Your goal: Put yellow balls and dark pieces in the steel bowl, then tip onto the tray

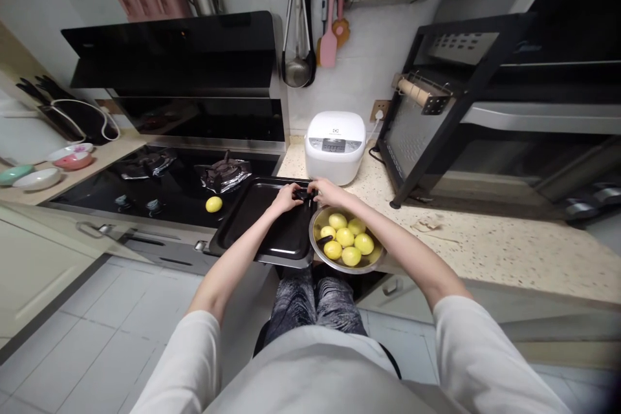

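1. Small dark object (303, 195), pinched between the two hands near the far right corner of a black tray (264, 223). Long axis seemingly sideways, running from left hand (287, 198) to right hand (324, 192); impossible to say which end counts as the front.
2. Black or nearly so, with faint light edges; small enough to be largely covered by fingers.
3. Gripped at the left end by bent left fingers, at the right end by right thumb and fingertips. Only a narrow gap between the hands.
4. Below, glossy tray, shallow and round-cornered, lying face up and partly over the cooktop (179, 197); crossed at the near left by the left forearm.
5. Just right of the tray, at the edge of the speckled tabletop (466, 242): a metal bowl (316, 225) full of yellow lemons (345, 237), plus a slim dark piece (325, 240) among them. Overlapped at the far right rim by the right forearm.
6. Full outline of the held object hidden by fingers. Too small to tell whether touching the tray or just above.
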Tool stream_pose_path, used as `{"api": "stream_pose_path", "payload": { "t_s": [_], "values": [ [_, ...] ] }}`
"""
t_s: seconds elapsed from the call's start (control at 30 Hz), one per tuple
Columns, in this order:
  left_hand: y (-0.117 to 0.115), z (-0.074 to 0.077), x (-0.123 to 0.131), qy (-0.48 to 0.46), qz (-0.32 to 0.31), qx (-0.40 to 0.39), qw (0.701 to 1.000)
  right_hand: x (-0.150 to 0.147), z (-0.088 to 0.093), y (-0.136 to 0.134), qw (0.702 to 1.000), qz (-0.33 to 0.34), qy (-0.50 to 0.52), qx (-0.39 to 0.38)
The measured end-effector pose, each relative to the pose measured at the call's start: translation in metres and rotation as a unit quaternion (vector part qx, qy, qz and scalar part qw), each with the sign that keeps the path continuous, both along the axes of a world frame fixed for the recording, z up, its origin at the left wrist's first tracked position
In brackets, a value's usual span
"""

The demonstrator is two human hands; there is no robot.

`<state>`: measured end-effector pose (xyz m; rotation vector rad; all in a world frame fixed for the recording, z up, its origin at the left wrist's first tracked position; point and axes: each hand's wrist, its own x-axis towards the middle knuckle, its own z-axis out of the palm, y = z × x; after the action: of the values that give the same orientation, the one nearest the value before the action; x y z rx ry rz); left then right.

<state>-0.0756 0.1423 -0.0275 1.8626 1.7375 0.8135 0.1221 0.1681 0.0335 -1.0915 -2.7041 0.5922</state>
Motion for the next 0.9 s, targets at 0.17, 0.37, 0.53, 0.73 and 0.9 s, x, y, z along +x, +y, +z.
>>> {"api": "stream_pose_path", "payload": {
  "t_s": [0.17, 0.37, 0.53, 0.73, 0.9],
  "values": [
    [-0.029, 0.017, -0.006, 0.024, -0.016, 0.01, 1.0, 0.047, 0.005, -0.049, 0.994, 0.078, -0.04, -0.072],
    [-0.097, 0.029, 0.006, 0.0, -0.046, 0.094, 0.995, 0.063, -0.002, -0.088, 0.994, 0.071, -0.026, -0.076],
    [-0.154, 0.024, 0.024, -0.07, -0.036, 0.125, 0.989, 0.059, 0.004, -0.084, 0.994, 0.037, 0.015, -0.099],
    [-0.179, 0.026, 0.018, -0.048, 0.022, 0.149, 0.987, 0.035, 0.022, -0.034, 0.994, -0.053, 0.059, -0.078],
    [-0.185, 0.033, 0.017, -0.023, 0.04, 0.178, 0.983, -0.009, 0.014, -0.007, 0.99, -0.121, 0.062, -0.023]
  ]
}}
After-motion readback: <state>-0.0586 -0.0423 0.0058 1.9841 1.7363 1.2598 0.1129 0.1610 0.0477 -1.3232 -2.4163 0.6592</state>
